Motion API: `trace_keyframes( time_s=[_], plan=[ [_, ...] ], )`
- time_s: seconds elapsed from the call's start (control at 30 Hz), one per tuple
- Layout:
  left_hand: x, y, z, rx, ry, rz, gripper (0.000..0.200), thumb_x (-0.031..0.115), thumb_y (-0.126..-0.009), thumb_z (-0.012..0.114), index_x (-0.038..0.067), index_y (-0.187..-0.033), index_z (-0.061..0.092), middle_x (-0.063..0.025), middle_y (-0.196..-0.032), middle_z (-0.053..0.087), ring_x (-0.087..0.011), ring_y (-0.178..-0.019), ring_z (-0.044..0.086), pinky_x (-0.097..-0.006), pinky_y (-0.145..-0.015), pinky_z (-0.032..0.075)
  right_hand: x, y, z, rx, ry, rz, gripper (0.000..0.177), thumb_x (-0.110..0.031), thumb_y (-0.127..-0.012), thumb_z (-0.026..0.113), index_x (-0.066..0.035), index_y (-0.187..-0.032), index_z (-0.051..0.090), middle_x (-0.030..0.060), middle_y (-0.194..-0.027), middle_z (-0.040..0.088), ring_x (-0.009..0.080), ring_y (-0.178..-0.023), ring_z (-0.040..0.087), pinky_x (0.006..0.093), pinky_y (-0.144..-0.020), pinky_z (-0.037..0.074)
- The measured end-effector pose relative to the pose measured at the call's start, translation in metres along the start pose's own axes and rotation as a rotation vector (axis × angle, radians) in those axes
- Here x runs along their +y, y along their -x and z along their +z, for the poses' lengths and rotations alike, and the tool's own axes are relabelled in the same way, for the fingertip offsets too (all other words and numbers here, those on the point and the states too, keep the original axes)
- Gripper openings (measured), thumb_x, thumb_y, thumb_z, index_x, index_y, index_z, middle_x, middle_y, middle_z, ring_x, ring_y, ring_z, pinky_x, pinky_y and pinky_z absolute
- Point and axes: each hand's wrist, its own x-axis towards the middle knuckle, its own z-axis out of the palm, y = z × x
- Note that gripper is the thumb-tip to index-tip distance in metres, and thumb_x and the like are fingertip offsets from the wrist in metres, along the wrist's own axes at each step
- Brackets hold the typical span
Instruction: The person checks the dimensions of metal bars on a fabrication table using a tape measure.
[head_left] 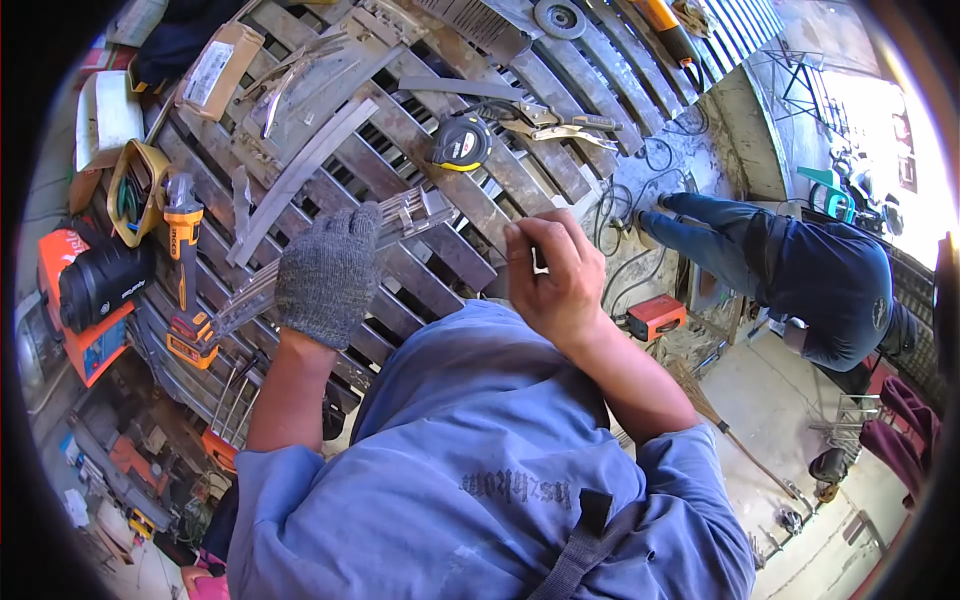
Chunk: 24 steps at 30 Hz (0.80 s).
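Note:
My left hand (328, 275), in a grey knitted glove, is closed around a bundle of thin metal rods (250, 298). The rods stick out on both sides of the glove, and their upper right end lies over the slatted metal table (455, 258). Bare and raised to the right, my right hand (556, 272) has its fingers curled toward the thumb. Whether anything small is pinched there is hidden. A black and yellow tape measure (462, 142) sits beyond both hands, with locking pliers (550, 122) beside it.
Left of the glove stands an orange and black cordless power tool (184, 265). Flat metal strips (305, 180) lie across the slats. A grinding disc (559, 17) is at the far edge. To the right, a co-worker (800, 275) bends over near cables and a red box (657, 317).

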Motion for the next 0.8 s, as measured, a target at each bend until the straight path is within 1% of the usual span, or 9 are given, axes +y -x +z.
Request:
trace_keyframes(
  time_s=[0.07, 0.13, 0.23, 0.33, 0.43, 0.5, 0.6, 0.7, 0.8],
  plan=[
    [-0.002, -0.001, -0.001, 0.005, 0.025, -0.003, 0.048, 0.025, -0.092, 0.082, 0.009, -0.135, 0.068, -0.0129, -0.111, 0.075, -0.0338, -0.107, 0.076, -0.0475, -0.091, 0.064, 0.012, 0.016, -0.007, -0.066, 0.006, 0.121, 0.011, 0.002, -0.099, 0.080, -0.003, -0.103, 0.072, 0.0122, -0.089, 0.069, 0.0280, -0.064, 0.068, 0.0387, -0.057, 0.055],
    [-0.002, 0.000, -0.002, 0.001, 0.039, -0.007, 0.048, 0.024, -0.092, 0.081, 0.010, -0.135, 0.068, -0.0137, -0.112, 0.076, -0.0350, -0.108, 0.075, -0.0486, -0.092, 0.063, 0.021, 0.029, -0.019, -0.207, 0.075, 0.221, 0.007, -0.008, -0.104, 0.076, -0.003, -0.103, 0.071, 0.0151, -0.093, 0.069, 0.0360, -0.073, 0.071, 0.0460, -0.065, 0.058],
    [-0.003, -0.001, 0.001, 0.016, 0.040, -0.016, 0.045, 0.026, -0.095, 0.080, 0.010, -0.135, 0.070, -0.0154, -0.114, 0.077, -0.0376, -0.106, 0.076, -0.0506, -0.092, 0.062, 0.045, 0.051, -0.044, -0.530, 0.257, 0.353, 0.023, -0.024, -0.110, 0.067, -0.002, -0.108, 0.070, 0.0210, -0.106, 0.071, 0.0462, -0.092, 0.075, 0.0551, -0.078, 0.062],
    [0.000, -0.001, 0.005, 0.046, 0.021, -0.020, 0.042, 0.032, -0.100, 0.079, 0.011, -0.136, 0.073, -0.0172, -0.114, 0.078, -0.0405, -0.101, 0.076, -0.0527, -0.089, 0.061, 0.072, 0.083, -0.073, -0.852, 0.424, 0.465, 0.028, -0.024, -0.105, 0.076, 0.000, -0.117, 0.070, 0.0227, -0.111, 0.075, 0.0442, -0.109, 0.076, 0.0554, -0.095, 0.060],
    [0.013, 0.007, 0.007, 0.019, -0.026, -0.054, 0.046, 0.030, -0.098, 0.080, 0.010, -0.138, 0.070, -0.0181, -0.117, 0.076, -0.0406, -0.104, 0.075, -0.0528, -0.091, 0.061, 0.088, 0.109, -0.095, -1.110, 0.502, 0.564, 0.039, -0.030, -0.104, 0.079, 0.003, -0.121, 0.069, 0.0268, -0.118, 0.076, 0.0436, -0.116, 0.076, 0.0539, -0.101, 0.060],
    [0.031, 0.018, 0.008, -0.044, -0.054, -0.101, 0.056, 0.028, -0.093, 0.083, 0.008, -0.142, 0.066, -0.0195, -0.120, 0.074, -0.0402, -0.110, 0.074, -0.0524, -0.095, 0.061, 0.096, 0.125, -0.099, -1.055, 0.462, 0.532, 0.039, -0.031, -0.105, 0.079, 0.002, -0.122, 0.068, 0.0265, -0.118, 0.077, 0.0442, -0.116, 0.076, 0.0545, -0.101, 0.060],
    [0.057, 0.044, 0.034, -0.035, -0.070, -0.098, 0.068, 0.031, -0.089, 0.085, 0.006, -0.148, 0.062, -0.0215, -0.129, 0.069, -0.0421, -0.119, 0.070, -0.0543, -0.101, 0.057, 0.094, 0.134, -0.105, -0.982, 0.422, 0.459, 0.038, -0.031, -0.106, 0.077, -0.001, -0.127, 0.068, 0.0235, -0.124, 0.077, 0.0424, -0.118, 0.077, 0.0560, -0.103, 0.058],
    [0.090, 0.064, 0.059, -0.145, -0.094, -0.096, 0.076, 0.035, -0.089, 0.085, 0.003, -0.152, 0.058, -0.0214, -0.137, 0.065, -0.0425, -0.128, 0.064, -0.0559, -0.107, 0.053, 0.100, 0.150, -0.109, -0.891, 0.382, 0.388, 0.038, -0.031, -0.104, 0.077, -0.002, -0.127, 0.067, 0.0219, -0.124, 0.076, 0.0415, -0.119, 0.076, 0.0556, -0.101, 0.058],
    [0.115, 0.071, 0.103, -0.197, -0.130, -0.165, 0.084, 0.036, -0.088, 0.082, 0.001, -0.159, 0.053, -0.0232, -0.145, 0.063, -0.0411, -0.136, 0.060, -0.0555, -0.115, 0.048, 0.094, 0.162, -0.126, -0.831, 0.385, 0.384, 0.038, -0.032, -0.104, 0.078, -0.002, -0.125, 0.067, 0.0224, -0.123, 0.076, 0.0415, -0.118, 0.076, 0.0552, -0.101, 0.059]
  ],
)
